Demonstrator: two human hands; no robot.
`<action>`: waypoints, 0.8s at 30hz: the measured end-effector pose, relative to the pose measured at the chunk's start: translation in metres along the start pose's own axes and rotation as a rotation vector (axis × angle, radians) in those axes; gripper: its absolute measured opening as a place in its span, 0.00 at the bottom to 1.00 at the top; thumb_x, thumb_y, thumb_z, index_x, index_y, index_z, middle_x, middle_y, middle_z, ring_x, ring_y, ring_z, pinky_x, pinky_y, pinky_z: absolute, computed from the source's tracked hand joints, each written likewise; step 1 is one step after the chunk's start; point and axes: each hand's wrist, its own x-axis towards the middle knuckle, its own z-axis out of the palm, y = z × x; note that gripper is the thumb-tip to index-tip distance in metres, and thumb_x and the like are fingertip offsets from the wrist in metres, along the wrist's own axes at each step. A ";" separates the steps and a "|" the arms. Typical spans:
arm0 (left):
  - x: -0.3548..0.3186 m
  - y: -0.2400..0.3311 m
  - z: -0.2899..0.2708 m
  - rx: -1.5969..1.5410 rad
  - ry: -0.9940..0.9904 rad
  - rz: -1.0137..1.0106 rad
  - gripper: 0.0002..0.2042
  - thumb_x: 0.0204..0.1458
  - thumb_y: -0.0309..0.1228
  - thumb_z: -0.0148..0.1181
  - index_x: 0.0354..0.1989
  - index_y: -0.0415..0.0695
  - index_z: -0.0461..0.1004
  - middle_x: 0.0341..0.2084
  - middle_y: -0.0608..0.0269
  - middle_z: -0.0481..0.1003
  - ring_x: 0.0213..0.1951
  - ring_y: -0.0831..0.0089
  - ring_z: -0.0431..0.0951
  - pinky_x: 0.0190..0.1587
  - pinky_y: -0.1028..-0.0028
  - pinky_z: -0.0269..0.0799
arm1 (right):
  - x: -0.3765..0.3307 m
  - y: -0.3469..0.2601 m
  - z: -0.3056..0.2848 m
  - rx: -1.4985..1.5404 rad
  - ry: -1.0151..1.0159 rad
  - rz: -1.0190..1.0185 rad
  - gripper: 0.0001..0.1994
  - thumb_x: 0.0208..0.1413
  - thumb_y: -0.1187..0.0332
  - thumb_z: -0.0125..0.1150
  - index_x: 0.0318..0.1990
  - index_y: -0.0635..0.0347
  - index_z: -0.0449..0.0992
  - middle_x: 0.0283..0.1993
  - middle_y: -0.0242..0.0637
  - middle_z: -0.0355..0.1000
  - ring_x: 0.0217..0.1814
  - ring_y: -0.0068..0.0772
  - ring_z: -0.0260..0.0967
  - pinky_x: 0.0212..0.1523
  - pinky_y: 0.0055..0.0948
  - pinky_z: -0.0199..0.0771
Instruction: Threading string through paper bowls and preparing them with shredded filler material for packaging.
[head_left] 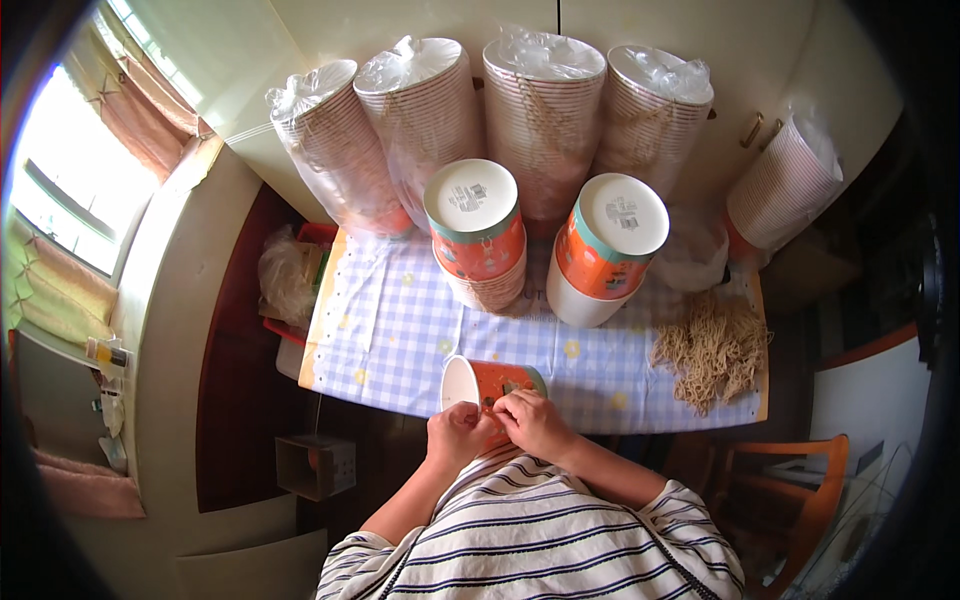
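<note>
An orange paper bucket (497, 380) with a white inside and a green band lies on its side at the table's front edge, its mouth to the left. My left hand (460, 432) is closed against its near side, close to the rim. Right beside it, my right hand (535, 425) is closed in a pinch over the bucket's printed wall. Whatever the fingertips hold is too small or hidden to make out. At the table's right lies a tangled heap of beige cords (712, 352). Two upside-down stacks of buckets, one left (480, 245) and one right (603, 255), stand beyond my hands.
Several tall bucket stacks in clear plastic bags (545, 120) line the table's back, with another bagged stack (785, 185) at the far right. A blue-checked tablecloth (390, 340) covers the table. A wooden chair (825, 490) stands at right, a small box (315, 467) below left.
</note>
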 end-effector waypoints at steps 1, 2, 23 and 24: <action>0.001 0.000 0.000 0.022 0.001 0.001 0.12 0.42 0.36 0.63 0.25 0.38 0.77 0.17 0.53 0.76 0.22 0.70 0.79 0.29 0.74 0.73 | 0.000 0.000 0.000 -0.006 -0.007 0.000 0.04 0.47 0.76 0.58 0.28 0.61 0.69 0.26 0.42 0.70 0.32 0.45 0.70 0.37 0.39 0.68; 0.001 0.000 -0.001 0.022 0.003 0.003 0.12 0.42 0.36 0.63 0.25 0.38 0.77 0.17 0.53 0.76 0.22 0.70 0.79 0.29 0.74 0.73 | 0.000 -0.001 0.000 -0.013 -0.014 0.001 0.04 0.47 0.76 0.58 0.28 0.61 0.69 0.26 0.42 0.70 0.33 0.45 0.70 0.38 0.39 0.67; 0.007 -0.022 -0.004 -0.364 -0.166 -0.020 0.08 0.51 0.25 0.57 0.33 0.32 0.74 0.22 0.62 0.76 0.26 0.82 0.73 0.30 0.80 0.70 | -0.007 0.015 -0.019 0.208 -0.104 0.258 0.08 0.38 0.77 0.60 0.30 0.62 0.72 0.26 0.39 0.73 0.25 0.35 0.72 0.29 0.31 0.72; 0.006 -0.024 -0.006 -0.366 -0.163 -0.024 0.08 0.51 0.25 0.57 0.33 0.32 0.74 0.22 0.62 0.76 0.26 0.82 0.73 0.30 0.80 0.70 | -0.011 0.021 -0.020 0.163 -0.109 0.247 0.08 0.38 0.77 0.60 0.30 0.62 0.73 0.26 0.39 0.73 0.25 0.35 0.72 0.29 0.31 0.71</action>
